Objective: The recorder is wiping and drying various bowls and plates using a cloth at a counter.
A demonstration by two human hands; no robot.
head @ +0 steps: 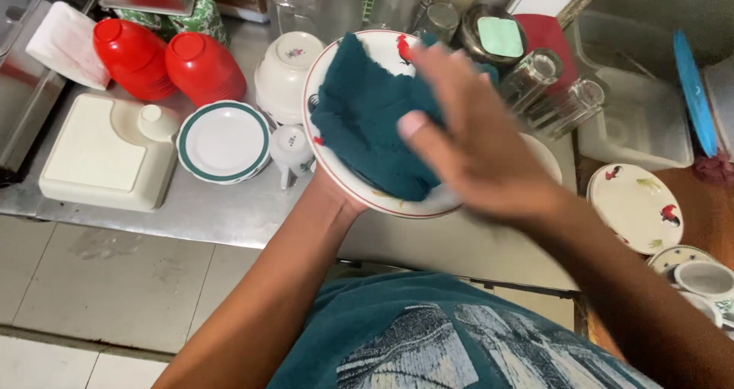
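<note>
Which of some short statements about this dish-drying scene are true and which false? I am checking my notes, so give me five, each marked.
1. The right hand presses a dark teal cloth against a white plate with a red rim. True.
2. The left hand holds a glass. False: its forearm reaches under that plate; the hand itself is hidden.
3. Two red plastic cups lie on the steel counter. True.
4. The small green-rimmed plate is in the cloth. False: it rests on the counter.
5. The cloth is yellow. False: dark teal.
</note>
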